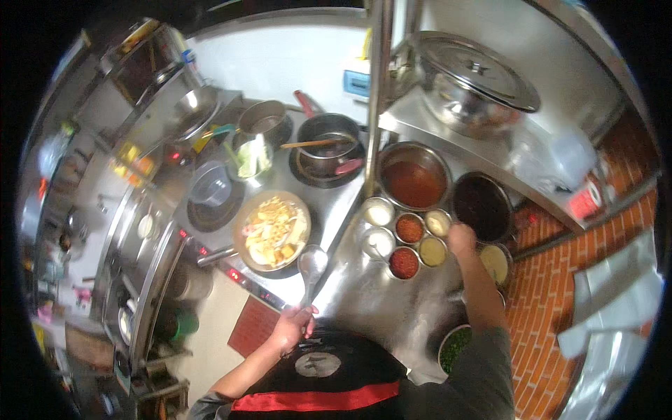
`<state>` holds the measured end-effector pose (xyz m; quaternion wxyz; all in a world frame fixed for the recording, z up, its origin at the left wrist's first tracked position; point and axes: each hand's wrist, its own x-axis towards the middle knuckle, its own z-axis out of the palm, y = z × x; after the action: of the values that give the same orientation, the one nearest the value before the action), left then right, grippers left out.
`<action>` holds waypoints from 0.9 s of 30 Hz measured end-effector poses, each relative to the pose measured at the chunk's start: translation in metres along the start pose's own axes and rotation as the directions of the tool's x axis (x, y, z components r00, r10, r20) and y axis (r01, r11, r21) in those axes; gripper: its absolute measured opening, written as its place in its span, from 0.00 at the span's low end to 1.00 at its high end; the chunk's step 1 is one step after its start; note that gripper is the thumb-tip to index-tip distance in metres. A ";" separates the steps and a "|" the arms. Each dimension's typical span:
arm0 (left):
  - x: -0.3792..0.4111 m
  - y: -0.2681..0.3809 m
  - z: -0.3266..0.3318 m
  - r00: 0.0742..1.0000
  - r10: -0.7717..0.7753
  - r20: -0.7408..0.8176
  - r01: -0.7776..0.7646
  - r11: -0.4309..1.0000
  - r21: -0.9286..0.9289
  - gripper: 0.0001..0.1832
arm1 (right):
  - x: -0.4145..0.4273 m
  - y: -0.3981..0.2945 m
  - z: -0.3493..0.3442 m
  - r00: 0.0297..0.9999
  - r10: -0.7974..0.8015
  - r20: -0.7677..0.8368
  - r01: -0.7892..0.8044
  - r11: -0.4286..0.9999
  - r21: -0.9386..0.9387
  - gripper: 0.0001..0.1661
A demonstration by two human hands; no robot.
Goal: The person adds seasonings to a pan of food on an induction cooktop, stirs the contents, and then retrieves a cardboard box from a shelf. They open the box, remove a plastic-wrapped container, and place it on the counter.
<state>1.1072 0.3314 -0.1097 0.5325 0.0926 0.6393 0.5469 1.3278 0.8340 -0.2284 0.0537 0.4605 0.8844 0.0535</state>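
Note:
My left hand (296,321) grips the handle of a metal ladle (313,261), whose bowl is beside the right rim of a frying pan (240,215). Noodle-like strips and yellowish chunks of food (275,231) fill the pan. My right hand (462,240) reaches to the rim of a small metal cup (437,222) with pale contents. Its fingers are blurred, so I cannot tell if they hold anything. Around that cup stand a cup of red-brown seasoning (409,229), a cup of red sauce (403,262), a cup of yellowish powder (433,251) and a white-filled bowl with a spoon (378,242).
Behind the cups stand a pot of red sauce (415,181) and a dark-filled pot (482,206). A black saucepan (328,128) and a clear plastic bowl (210,184) sit on the stove. A steel shelf (420,118) bears a large lidded pot (472,89); chopped greens (455,349) lie near my right arm.

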 end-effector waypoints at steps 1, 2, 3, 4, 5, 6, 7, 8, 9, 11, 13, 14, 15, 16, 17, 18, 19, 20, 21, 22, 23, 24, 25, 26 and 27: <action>-0.004 -0.002 0.002 1.000 -0.003 -0.023 0.003 1.000 0.006 0.12 | -0.002 0.001 -0.004 0.984 -0.164 -0.063 0.158 0.983 -0.099 0.09; -0.005 -0.003 0.005 0.999 -0.009 -0.038 0.010 1.000 0.012 0.12 | -0.009 -0.003 -0.025 0.984 -0.174 -0.029 0.167 0.973 -0.158 0.11; -0.007 -0.005 0.006 0.999 -0.021 -0.048 0.022 1.000 0.018 0.12 | -0.028 -0.010 -0.064 0.982 -0.166 -0.094 0.160 0.985 -0.062 0.12; -0.004 -0.013 0.002 1.000 -0.009 -0.008 0.009 0.999 0.031 0.12 | -0.048 -0.011 -0.094 0.980 -0.129 -0.154 0.135 0.990 0.033 0.12; 0.000 -0.014 0.009 0.999 -0.030 -0.032 0.030 0.999 -0.014 0.12 | -0.058 0.007 -0.096 0.956 -0.131 -0.263 0.167 0.979 0.118 0.12; 0.003 -0.014 0.015 0.997 -0.056 -0.049 0.054 0.998 -0.029 0.12 | -0.062 0.033 -0.092 0.922 -0.128 -0.364 0.213 0.956 0.203 0.13; 0.009 -0.012 0.020 0.996 -0.074 -0.058 0.072 0.997 -0.036 0.12 | -0.063 0.059 -0.086 0.879 -0.101 -0.467 0.257 0.924 0.283 0.14; 0.011 -0.008 0.025 0.996 -0.080 -0.050 0.080 0.997 -0.010 0.08 | -0.060 0.078 -0.077 0.933 0.004 -0.361 0.156 0.897 0.414 0.15; 0.008 -0.005 0.029 0.993 -0.097 -0.070 0.095 0.995 -0.026 0.08 | -0.053 0.095 -0.064 0.965 0.111 -0.238 0.033 0.847 0.531 0.17; 0.018 0.004 0.039 0.992 -0.120 -0.029 0.119 0.992 -0.047 0.08 | -0.031 0.156 -0.005 0.968 0.200 -0.151 -0.007 0.622 0.783 0.19; 0.022 0.018 0.053 0.987 -0.145 -0.069 0.144 0.989 -0.020 0.08 | -0.004 0.211 0.029 0.944 0.114 -0.308 0.108 0.777 0.620 0.16; 0.024 0.013 0.053 0.987 -0.132 -0.086 0.131 0.991 -0.020 0.08 | 0.015 0.195 0.023 0.946 -0.062 -0.317 0.135 0.967 0.215 0.15; 0.022 0.008 0.051 0.986 -0.121 -0.113 0.119 0.993 -0.021 0.09 | 0.031 0.177 0.012 0.918 -0.235 -0.320 0.164 0.959 -0.233 0.15; 0.024 0.006 0.052 0.987 -0.115 -0.109 0.114 0.993 -0.018 0.09 | 0.039 0.154 0.003 0.895 -0.146 -0.421 0.144 0.989 -0.036 0.14; 0.026 0.006 0.051 0.988 -0.108 -0.112 0.107 0.994 -0.012 0.10 | 0.046 0.134 -0.008 0.857 -0.050 -0.513 0.154 0.975 0.162 0.13; 0.030 0.004 0.049 0.994 -0.078 -0.078 0.080 0.997 0.020 0.10 | 0.044 0.114 -0.011 0.853 0.005 -0.521 0.219 0.904 0.367 0.14; 0.035 0.003 0.049 0.995 -0.076 -0.060 0.078 0.997 0.028 0.10 | 0.042 0.108 -0.014 0.849 0.060 -0.525 0.283 0.788 0.547 0.15; 0.039 0.003 0.050 0.996 -0.074 -0.049 0.075 0.997 0.031 0.09 | 0.035 0.103 -0.015 0.862 0.024 -0.506 0.295 0.788 0.541 0.16; 0.043 0.004 0.050 0.997 -0.071 -0.041 0.072 0.997 0.033 0.09 | 0.024 0.097 -0.018 0.874 -0.014 -0.485 0.310 0.785 0.536 0.17; 0.044 0.004 0.050 0.995 -0.083 -0.052 0.083 0.996 0.014 0.09 | 0.007 0.080 -0.038 0.941 0.003 -0.338 0.202 0.796 0.571 0.17; 0.046 0.005 0.050 0.996 -0.088 -0.034 0.089 0.996 0.025 0.10 | -0.014 0.082 -0.043 0.947 0.004 -0.320 0.188 0.802 0.566 0.17; 0.048 0.005 0.049 0.995 -0.095 -0.019 0.095 0.995 0.036 0.10 | -0.035 0.086 -0.044 0.954 0.004 -0.301 0.175 0.807 0.564 0.17; 0.049 0.004 0.048 0.995 -0.102 -0.005 0.102 0.994 0.046 0.10 | -0.052 0.090 -0.048 0.960 0.002 -0.281 0.163 0.812 0.561 0.17; 0.051 -0.002 0.044 0.996 -0.092 -0.013 0.092 0.995 0.031 0.11 | -0.066 0.094 -0.063 0.978 0.052 -0.200 0.081 0.794 0.603 0.17; 0.050 -0.002 0.044 0.996 -0.093 0.006 0.093 0.996 0.004 0.10 | -0.079 0.101 -0.086 0.988 0.099 -0.117 -0.002 0.771 0.637 0.18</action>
<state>1.1219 0.3920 -0.1328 0.5593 0.0654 0.6424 0.5199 1.4421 0.8224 -0.1253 -0.1703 0.4702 0.8392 -0.2136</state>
